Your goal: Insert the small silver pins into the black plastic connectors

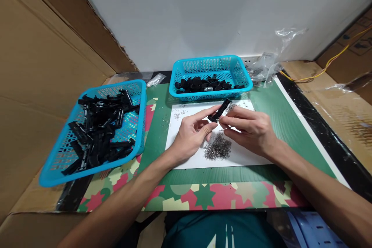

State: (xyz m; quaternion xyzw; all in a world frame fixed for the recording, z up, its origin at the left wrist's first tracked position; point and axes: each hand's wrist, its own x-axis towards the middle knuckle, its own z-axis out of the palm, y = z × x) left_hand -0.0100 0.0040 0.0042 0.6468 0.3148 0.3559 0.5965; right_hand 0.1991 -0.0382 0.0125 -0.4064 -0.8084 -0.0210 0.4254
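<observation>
My left hand pinches a small black plastic part over a white sheet. My right hand meets it from the right, fingers closed on a thin metal pin just under the part. A heap of small metal springs or pins lies on the sheet below both hands. More loose metal bits are scattered at the sheet's far left.
A blue basket of long black parts sits at the left. A second blue basket with smaller black parts stands behind the sheet. Clear plastic bags lie at the back right, with cardboard walls on both sides.
</observation>
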